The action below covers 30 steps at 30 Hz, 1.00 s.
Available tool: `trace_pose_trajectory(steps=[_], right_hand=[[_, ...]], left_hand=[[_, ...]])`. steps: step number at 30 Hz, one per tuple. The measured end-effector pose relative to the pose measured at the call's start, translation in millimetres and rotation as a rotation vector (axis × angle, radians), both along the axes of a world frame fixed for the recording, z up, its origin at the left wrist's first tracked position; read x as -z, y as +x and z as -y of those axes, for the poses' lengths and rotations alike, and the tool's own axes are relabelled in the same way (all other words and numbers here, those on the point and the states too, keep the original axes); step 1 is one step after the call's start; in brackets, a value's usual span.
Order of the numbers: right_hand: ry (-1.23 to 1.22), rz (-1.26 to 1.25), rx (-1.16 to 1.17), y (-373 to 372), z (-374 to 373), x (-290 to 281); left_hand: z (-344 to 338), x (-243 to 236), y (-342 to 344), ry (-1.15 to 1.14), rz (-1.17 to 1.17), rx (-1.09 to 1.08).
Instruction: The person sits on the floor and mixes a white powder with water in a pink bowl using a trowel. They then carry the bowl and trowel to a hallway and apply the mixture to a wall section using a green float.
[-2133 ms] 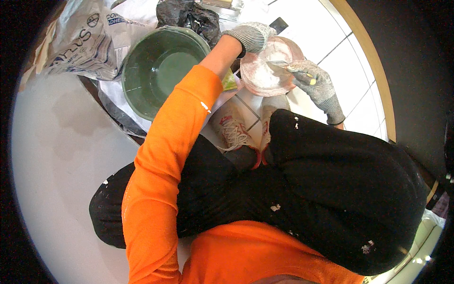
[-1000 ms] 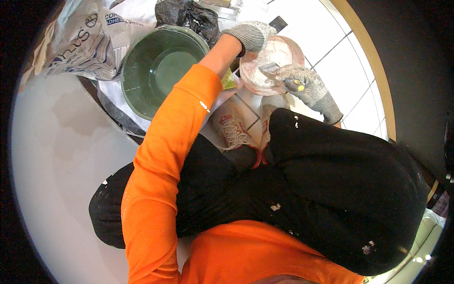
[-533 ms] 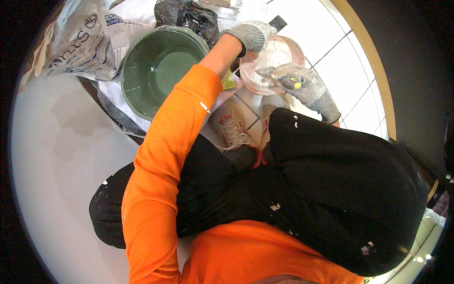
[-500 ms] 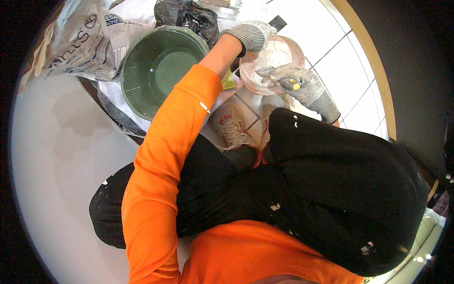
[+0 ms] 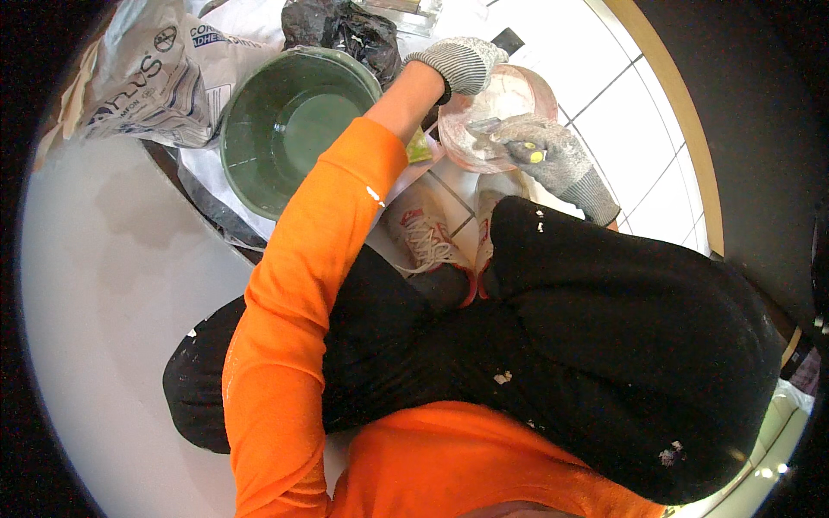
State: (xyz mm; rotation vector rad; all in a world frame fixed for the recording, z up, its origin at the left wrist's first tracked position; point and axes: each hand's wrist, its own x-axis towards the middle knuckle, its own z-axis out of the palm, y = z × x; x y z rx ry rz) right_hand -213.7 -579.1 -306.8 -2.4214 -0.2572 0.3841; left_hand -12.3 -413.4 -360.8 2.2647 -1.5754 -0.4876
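A pinkish round tub [image 5: 466, 121] caked with pale powder or paste sits on the tiles above my shoes. My gloved left hand [image 5: 462, 67] grips the tub at its upper-left rim. My gloved right hand [image 5: 544, 155] is closed on a scraper [image 5: 488, 128] with a yellow-marked handle, its metal blade down in the tub. Left of the tub stands an open green bucket [image 5: 298, 129], its bottom glossy, with my orange left sleeve crossing in front of its right side.
Printed paper sacks [image 5: 155, 78] lie upper left, and a crumpled black bag [image 5: 337, 26] lies behind the bucket. A white tiled floor [image 5: 639, 129] has a small dark piece on it. A dark panel [image 5: 760, 147] is at right, a pale smooth surface [image 5: 104, 328] at left.
My right hand and the scraper have shifted left and down from the middle of the tub, with smaller shifts lately. My left hand stays at the rim.
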Motion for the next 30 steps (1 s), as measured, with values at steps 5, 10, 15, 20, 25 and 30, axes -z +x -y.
trace_pose_trajectory(steps=[5,10,15,20,25,30], right_hand=[[-0.081,-0.092,-0.04,0,-10,-13],[0.027,-0.155,-0.039,0,3,-11],[0.08,-0.026,0.008,4,2,-14],[0.037,-0.056,0.002,1,4,-18],[0.082,-0.202,0.059,2,13,-46],[0.122,-0.031,0.177,0,27,-29]], left_hand=[[-5,5,1,-0.037,-0.001,-0.008],[0,7,-1,-0.073,0.005,-0.042],[2,13,2,-0.019,0.006,-0.042],[-1,11,3,0.024,0.011,-0.017],[-1,6,1,-0.036,-0.033,-0.027],[-1,2,1,0.023,-0.05,-0.048]])
